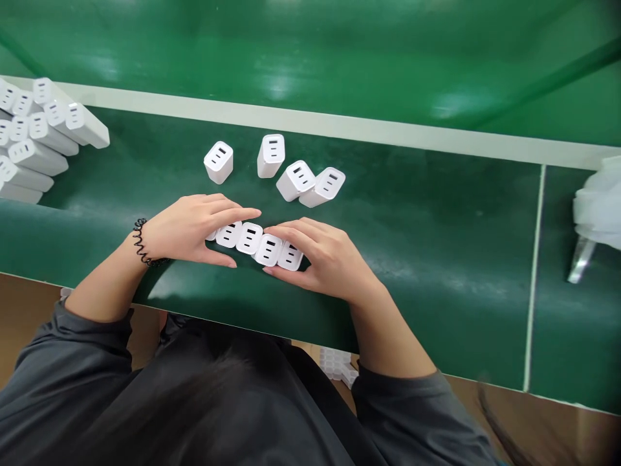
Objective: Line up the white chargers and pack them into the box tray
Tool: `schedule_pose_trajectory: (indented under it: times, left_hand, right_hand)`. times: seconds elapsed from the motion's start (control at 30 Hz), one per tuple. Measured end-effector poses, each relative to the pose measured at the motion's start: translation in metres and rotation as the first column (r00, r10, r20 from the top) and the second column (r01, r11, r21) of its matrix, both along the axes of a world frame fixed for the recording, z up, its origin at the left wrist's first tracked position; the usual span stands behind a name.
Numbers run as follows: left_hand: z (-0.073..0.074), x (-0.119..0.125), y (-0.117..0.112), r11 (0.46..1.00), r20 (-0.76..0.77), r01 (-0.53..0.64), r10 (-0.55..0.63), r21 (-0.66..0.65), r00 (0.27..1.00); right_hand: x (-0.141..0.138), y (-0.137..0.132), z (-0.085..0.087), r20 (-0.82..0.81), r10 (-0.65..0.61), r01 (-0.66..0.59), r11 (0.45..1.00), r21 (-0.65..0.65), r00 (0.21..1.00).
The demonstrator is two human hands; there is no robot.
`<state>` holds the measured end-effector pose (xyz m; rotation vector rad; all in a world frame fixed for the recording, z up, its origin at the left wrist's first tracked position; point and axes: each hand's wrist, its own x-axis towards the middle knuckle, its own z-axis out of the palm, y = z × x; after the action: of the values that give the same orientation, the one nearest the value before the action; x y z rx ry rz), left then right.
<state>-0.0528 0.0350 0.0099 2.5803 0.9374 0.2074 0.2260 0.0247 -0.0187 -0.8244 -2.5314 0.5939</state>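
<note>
Green bench mat [436,272], near edge: left hand [194,228] and right hand [323,259] both loosely open, fingers straight, bracketing row of white USB chargers [257,243] end to end. They touch the row, no closed grip. Row count: four clear, fifth part-hidden under left fingers. Suggest even inward squeeze, fingertips low, else curved row likely buckles. Beyond: four loose chargers [295,180]. Far left: charger pile [33,139], ten-odd, count unsure. Far right: one white bag [599,200].

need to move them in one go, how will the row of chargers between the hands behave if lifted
Probably stiff singly: the chargers look like hard plastic blocks. The row clasped by left hand and right hand already bends, so it may buckle when lifted. Smooth shells could slip.
</note>
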Motion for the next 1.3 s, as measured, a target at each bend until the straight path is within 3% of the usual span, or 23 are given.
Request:
schedule_pose_trajectory:
  times: [0.17, 0.3, 0.4, 0.5, 0.57, 0.63, 0.7, 0.8, 0.87, 1.0, 1.2, 1.3]
  left_hand:
    - [-0.001, 0.001, -0.002, 1.0, -0.02, -0.01, 0.01, 0.009, 1.0]
    - [-0.003, 0.002, -0.002, 0.999, -0.011, 0.022, -0.022, 0.036, 1.0]
    - [-0.001, 0.002, -0.002, 0.998, 0.002, 0.033, -0.033, 0.06, 0.999]
    - [0.003, -0.001, -0.001, 0.997, 0.045, 0.009, -0.012, 0.08, 0.999]
    - [0.005, -0.004, 0.002, 0.995, 0.09, -0.034, 0.026, 0.092, 0.996]
    - [0.007, -0.008, 0.004, 0.987, 0.146, -0.112, 0.094, 0.118, 0.985]
    - [0.006, -0.009, 0.006, 0.96, 0.207, -0.233, 0.199, 0.154, 0.958]
    - [0.002, -0.01, 0.009, 0.887, 0.275, -0.409, 0.347, 0.215, 0.897]
    - [-0.002, -0.011, 0.012, 0.846, 0.287, -0.466, 0.393, 0.259, 0.874]
    - [-0.009, -0.015, 0.019, 0.829, 0.274, -0.471, 0.398, 0.303, 0.876]
    - [-0.008, -0.014, 0.028, 0.811, 0.267, -0.483, 0.411, 0.331, 0.872]
    - [0.0, -0.002, 0.041, 0.858, 0.184, -0.402, 0.361, 0.319, 0.914]
  right_hand:
    - [-0.001, 0.0, -0.002, -0.021, -0.041, 0.042, 0.998, 0.041, 0.999]
    - [-0.002, 0.001, -0.001, -0.016, -0.051, 0.051, 0.999, 0.002, 0.999]
    - [0.003, 0.004, 0.001, -0.104, -0.059, 0.057, 0.998, -0.023, 0.993]
    - [0.01, 0.009, 0.001, -0.251, -0.272, 0.271, 0.962, -0.037, 0.929]
    - [0.014, 0.014, -0.002, -0.304, -0.466, 0.473, 0.879, -0.055, 0.831]
    - [0.017, 0.019, -0.008, -0.301, -0.572, 0.582, 0.811, -0.067, 0.763]
    - [0.018, 0.024, -0.015, -0.263, -0.582, 0.588, 0.806, -0.065, 0.769]
    - [0.016, 0.03, -0.025, -0.212, -0.515, 0.524, 0.851, -0.017, 0.83]
    - [0.014, 0.031, -0.03, -0.191, -0.475, 0.486, 0.874, 0.012, 0.859]
    - [0.01, 0.031, -0.033, -0.159, -0.431, 0.436, 0.9, -0.004, 0.888]
    - [0.008, 0.03, -0.034, -0.17, -0.507, 0.518, 0.855, 0.029, 0.845]
    - [0.005, 0.029, -0.033, -0.156, -0.477, 0.486, 0.874, 0.025, 0.865]
